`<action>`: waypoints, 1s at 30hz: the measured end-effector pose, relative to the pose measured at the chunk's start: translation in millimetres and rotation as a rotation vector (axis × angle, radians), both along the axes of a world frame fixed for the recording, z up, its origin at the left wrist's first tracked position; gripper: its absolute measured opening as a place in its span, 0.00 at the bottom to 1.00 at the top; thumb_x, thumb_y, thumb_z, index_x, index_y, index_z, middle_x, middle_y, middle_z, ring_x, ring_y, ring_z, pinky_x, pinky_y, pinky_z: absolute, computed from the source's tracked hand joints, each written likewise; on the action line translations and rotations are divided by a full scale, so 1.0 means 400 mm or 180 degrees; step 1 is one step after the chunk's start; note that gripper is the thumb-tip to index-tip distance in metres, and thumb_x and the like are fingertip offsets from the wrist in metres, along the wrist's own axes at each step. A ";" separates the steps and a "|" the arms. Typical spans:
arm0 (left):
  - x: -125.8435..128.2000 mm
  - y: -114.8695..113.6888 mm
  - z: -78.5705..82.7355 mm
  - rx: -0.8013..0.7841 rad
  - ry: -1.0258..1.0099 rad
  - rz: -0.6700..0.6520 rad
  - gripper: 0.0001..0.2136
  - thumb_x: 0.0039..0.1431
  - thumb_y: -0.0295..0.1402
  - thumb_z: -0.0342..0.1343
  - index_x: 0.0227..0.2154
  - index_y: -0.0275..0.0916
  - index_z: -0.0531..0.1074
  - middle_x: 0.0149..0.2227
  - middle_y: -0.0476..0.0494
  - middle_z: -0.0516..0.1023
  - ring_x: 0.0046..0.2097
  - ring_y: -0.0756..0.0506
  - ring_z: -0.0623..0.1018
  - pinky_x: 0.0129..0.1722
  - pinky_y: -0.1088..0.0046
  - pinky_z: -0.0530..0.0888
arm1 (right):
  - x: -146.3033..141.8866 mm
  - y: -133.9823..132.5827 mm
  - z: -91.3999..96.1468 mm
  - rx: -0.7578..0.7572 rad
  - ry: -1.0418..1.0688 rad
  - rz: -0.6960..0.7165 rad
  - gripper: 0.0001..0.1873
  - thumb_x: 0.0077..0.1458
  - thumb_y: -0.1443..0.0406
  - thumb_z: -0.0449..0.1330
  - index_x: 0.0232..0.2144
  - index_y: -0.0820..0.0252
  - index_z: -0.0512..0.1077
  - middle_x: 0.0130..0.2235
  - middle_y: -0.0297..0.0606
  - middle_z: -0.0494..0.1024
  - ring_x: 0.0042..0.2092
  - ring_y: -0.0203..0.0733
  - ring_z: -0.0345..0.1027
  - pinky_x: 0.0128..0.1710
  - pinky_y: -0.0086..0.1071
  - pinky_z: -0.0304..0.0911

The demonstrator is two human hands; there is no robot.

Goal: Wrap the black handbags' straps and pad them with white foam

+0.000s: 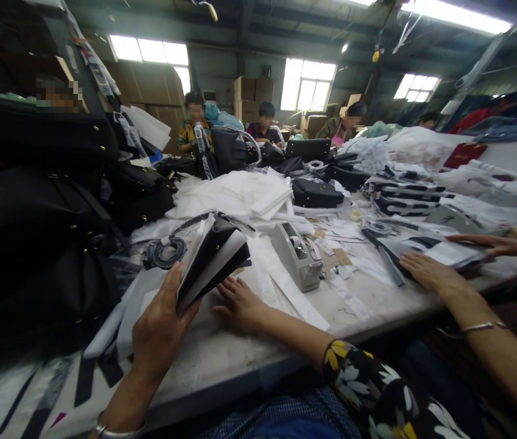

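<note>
Clamps black bag (206, 256) in left hand (160, 326), aiming long axis toward one o'clock; spreads right hand (242, 305) beside it at five o'clock.

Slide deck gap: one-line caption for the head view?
Left hand holds a tilted, layered black-and-white bag piece; right hand beside it, near a gray tape dispenser on the worktable.

A pale worktop (208, 366) carries a broad heap of white sheets (235, 192), a grey tape dispenser (302, 268) just beside long white strips (292, 296), and scattered paper scraps (329, 247) — while black strips (85, 381) lie toward its near left edge.
</note>
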State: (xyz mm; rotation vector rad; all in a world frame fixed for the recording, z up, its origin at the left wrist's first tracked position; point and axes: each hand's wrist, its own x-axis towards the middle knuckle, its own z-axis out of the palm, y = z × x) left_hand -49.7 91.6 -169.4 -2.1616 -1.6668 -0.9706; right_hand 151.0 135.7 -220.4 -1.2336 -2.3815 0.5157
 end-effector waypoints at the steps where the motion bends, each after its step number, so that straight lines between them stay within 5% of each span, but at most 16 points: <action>1: 0.001 0.000 -0.004 0.0018 0.0027 -0.0060 0.36 0.65 0.34 0.57 0.70 0.45 0.45 0.65 0.40 0.65 0.58 0.40 0.74 0.51 0.69 0.75 | 0.001 0.014 0.003 0.0070 0.0148 0.0103 0.31 0.66 0.55 0.54 0.64 0.66 0.60 0.66 0.53 0.61 0.68 0.54 0.52 0.66 0.50 0.51; 5: 0.008 0.001 -0.034 0.0113 0.0239 -0.0410 0.36 0.64 0.27 0.55 0.70 0.44 0.43 0.67 0.39 0.61 0.62 0.40 0.70 0.58 0.65 0.71 | 0.029 -0.025 0.021 0.0714 0.0642 0.0287 0.17 0.61 0.70 0.53 0.51 0.60 0.74 0.56 0.47 0.75 0.61 0.49 0.65 0.60 0.45 0.63; 9: 0.035 -0.003 -0.083 0.0255 0.0750 -0.0705 0.32 0.64 0.22 0.49 0.69 0.38 0.47 0.67 0.34 0.60 0.66 0.38 0.65 0.60 0.59 0.70 | 0.092 -0.153 0.079 0.1247 0.0807 0.1135 0.24 0.58 0.74 0.52 0.55 0.60 0.71 0.51 0.46 0.79 0.55 0.46 0.72 0.54 0.39 0.70; 12: 0.066 -0.008 -0.121 0.0391 0.1168 -0.0834 0.29 0.65 0.21 0.47 0.68 0.37 0.52 0.66 0.31 0.61 0.65 0.35 0.66 0.58 0.55 0.72 | 0.135 -0.170 0.146 0.1341 0.1008 0.1047 0.27 0.58 0.75 0.54 0.58 0.55 0.69 0.52 0.44 0.78 0.56 0.46 0.71 0.55 0.40 0.69; 16: 0.088 -0.016 -0.135 0.0381 0.1504 -0.0731 0.29 0.64 0.19 0.45 0.67 0.38 0.54 0.66 0.31 0.62 0.64 0.35 0.67 0.57 0.55 0.73 | 0.126 -0.023 0.222 0.0937 0.1068 -0.0157 0.18 0.64 0.69 0.53 0.52 0.53 0.74 0.51 0.41 0.79 0.53 0.45 0.73 0.55 0.38 0.68; 20: 0.078 -0.029 -0.118 0.0398 0.1669 -0.0636 0.29 0.63 0.18 0.44 0.67 0.37 0.57 0.65 0.31 0.63 0.62 0.35 0.69 0.56 0.57 0.75 | 0.044 0.182 0.249 -0.0096 -0.0359 -0.0721 0.15 0.64 0.61 0.57 0.50 0.60 0.76 0.48 0.44 0.81 0.49 0.45 0.75 0.50 0.32 0.68; 24: 0.059 -0.066 -0.115 0.0427 0.1697 -0.0569 0.29 0.63 0.18 0.44 0.67 0.39 0.56 0.66 0.33 0.62 0.63 0.36 0.69 0.56 0.58 0.75 | -0.054 0.302 0.211 -0.0488 -0.0981 -0.0869 0.17 0.53 0.56 0.69 0.34 0.68 0.81 0.40 0.55 0.82 0.48 0.58 0.76 0.49 0.40 0.68; 30: 0.046 -0.125 -0.131 0.0491 0.1814 -0.0313 0.27 0.66 0.20 0.44 0.66 0.41 0.58 0.66 0.35 0.62 0.63 0.36 0.68 0.57 0.60 0.74 | -0.104 0.348 0.130 -0.0706 -0.1084 -0.1072 0.22 0.44 0.58 0.74 0.38 0.69 0.79 0.45 0.59 0.80 0.49 0.58 0.75 0.48 0.42 0.70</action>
